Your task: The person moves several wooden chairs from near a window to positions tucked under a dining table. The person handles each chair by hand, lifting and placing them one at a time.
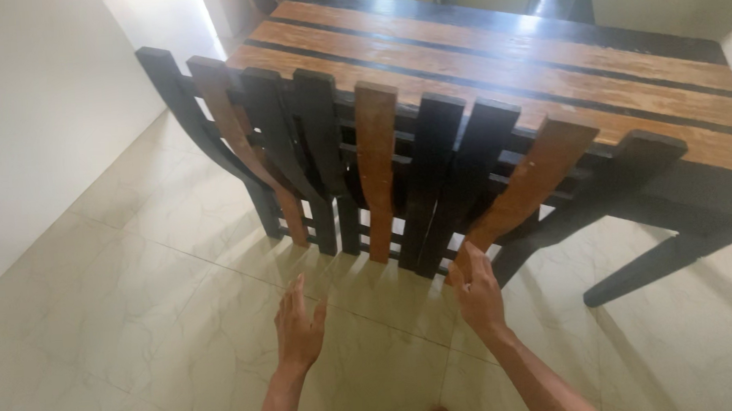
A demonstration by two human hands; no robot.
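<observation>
Both open hands, left hand (pixel 299 328) and right hand (pixel 478 292), reach toward the slatted chair back (pixel 397 157) at the wooden table (pixel 544 68).

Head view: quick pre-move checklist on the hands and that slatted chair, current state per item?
1. Both hands in view: ok. Left hand and right hand both show.
2. Hands empty: ok, fingers spread, nothing held.
3. Contact with the slatted chair: cannot tell for the right hand, whose fingertips reach a brown slat's lower end; the left hand is clearly apart.
4. Chair position: ok, tucked against the wooden table.
5. Tiled floor under the hands: ok, nothing lying between hands and chair.
6. Chair legs: cannot tell, mostly hidden behind the slats.
</observation>
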